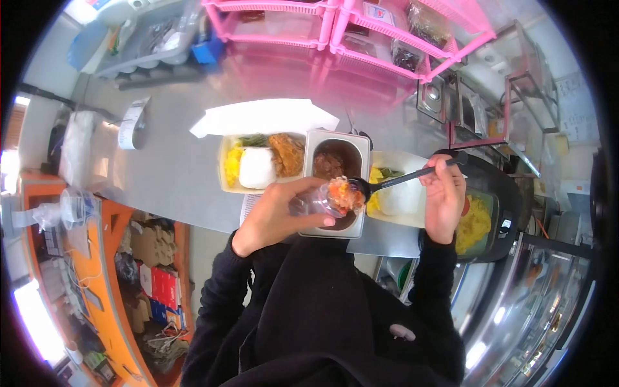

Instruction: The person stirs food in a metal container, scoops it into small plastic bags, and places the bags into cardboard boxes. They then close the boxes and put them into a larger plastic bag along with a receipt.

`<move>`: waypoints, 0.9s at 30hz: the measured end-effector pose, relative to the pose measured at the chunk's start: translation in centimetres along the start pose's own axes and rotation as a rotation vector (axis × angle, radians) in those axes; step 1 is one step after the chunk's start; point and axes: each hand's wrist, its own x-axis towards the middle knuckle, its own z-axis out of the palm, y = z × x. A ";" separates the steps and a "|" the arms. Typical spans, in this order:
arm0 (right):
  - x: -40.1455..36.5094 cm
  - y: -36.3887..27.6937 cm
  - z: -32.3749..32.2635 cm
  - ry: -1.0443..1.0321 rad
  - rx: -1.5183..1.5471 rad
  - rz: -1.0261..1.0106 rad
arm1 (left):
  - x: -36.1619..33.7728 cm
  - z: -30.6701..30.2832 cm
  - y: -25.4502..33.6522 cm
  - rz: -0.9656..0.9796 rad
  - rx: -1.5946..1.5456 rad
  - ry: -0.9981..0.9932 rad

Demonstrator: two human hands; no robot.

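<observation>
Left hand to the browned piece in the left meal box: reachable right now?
Probably not without freeing up: the left hand is wrapped around a clear cup. The way looks free otherwise, with the box open and the browned piece uncovered.

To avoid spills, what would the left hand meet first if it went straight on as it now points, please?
Probably the food on the black spoon, just ahead of the left hand, though depth is unclear.

Legible text: none. Print on the paper slip [133,124] at ten o'clock and the wall sheet [578,103] at two o'clock is too small to read.
</observation>
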 end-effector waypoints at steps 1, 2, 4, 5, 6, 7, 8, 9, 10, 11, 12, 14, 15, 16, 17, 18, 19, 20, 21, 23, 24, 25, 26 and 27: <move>0.0 0.0 0.1 -0.012 -0.046 -0.002 | 0.0 0.0 -0.1 -0.005 0.016 0.002; 0.1 -0.1 0.3 -0.046 -0.098 -0.019 | 0.0 0.0 -0.1 -0.011 0.031 0.002; 0.2 -0.8 0.6 -0.109 -0.202 -0.054 | 0.0 0.0 0.0 0.011 0.057 0.016; 0.1 -1.2 1.0 -0.140 -0.259 -0.066 | -0.1 0.1 0.1 0.023 0.070 0.020; 0.0 -1.8 1.4 -0.170 -0.316 -0.079 | 0.0 0.1 0.2 0.017 0.081 0.020; -0.1 -2.3 1.8 -0.200 -0.374 -0.091 | 0.1 0.2 0.4 0.011 0.093 0.021; -0.2 -2.6 2.5 -0.223 -0.362 -0.093 | 0.2 0.3 0.5 0.006 0.104 0.023; -0.5 -2.9 3.2 -0.246 -0.351 -0.094 | 0.4 0.5 0.6 0.008 0.110 0.021; -0.6 -3.3 3.6 -0.270 -0.340 -0.093 | 0.5 0.6 0.6 0.009 0.115 0.019; -0.6 -3.6 3.6 -0.337 -0.426 -0.185 | 0.6 0.8 0.6 0.011 0.121 0.018; -0.6 -3.9 3.7 -0.404 -0.511 -0.277 | 0.7 1.1 0.7 0.024 0.096 0.041; -0.8 -4.6 3.9 -0.496 -0.663 -0.432 | 0.9 1.6 0.8 0.053 0.047 0.090; -1.1 -5.1 4.0 -0.548 -0.712 -0.529 | 1.1 1.9 0.5 0.093 -0.010 0.134; -1.4 -5.8 4.2 -0.600 -0.760 -0.627 | 1.3 2.3 0.1 0.135 -0.067 0.179; -1.6 -6.5 4.4 -0.652 -0.807 -0.725 | 1.5 2.6 -0.1 0.175 -0.124 0.224; -1.8 -7.0 4.7 -0.678 -0.880 -0.842 | 1.5 2.6 -0.1 0.163 -0.177 0.234; -2.1 -7.1 4.7 -0.664 -0.882 -0.901 | 1.5 2.7 0.0 0.151 -0.230 0.243; -2.5 -7.2 4.6 -0.650 -0.884 -0.960 | 1.5 2.7 0.1 0.138 -0.284 0.252; -2.8 -7.3 4.5 -0.635 -0.886 -1.018 | 1.5 2.6 0.3 0.128 -0.306 0.244; -3.1 -7.0 4.0 -0.606 -0.843 -1.064 | 1.4 2.3 0.6 0.111 -0.351 0.226; -3.2 -6.9 3.6 -0.608 -0.836 -1.074 | 1.5 2.4 0.6 0.127 -0.350 0.230; -3.2 -6.9 3.4 -0.608 -0.827 -1.083 | 1.5 2.4 0.7 0.143 -0.348 0.234; -3.3 -6.9 3.2 -0.594 -0.818 -1.076 | 1.6 2.4 0.7 0.158 -0.346 0.238; -3.4 -6.9 3.1 -0.579 -0.808 -1.068 | 1.7 2.4 0.6 0.167 -0.351 0.240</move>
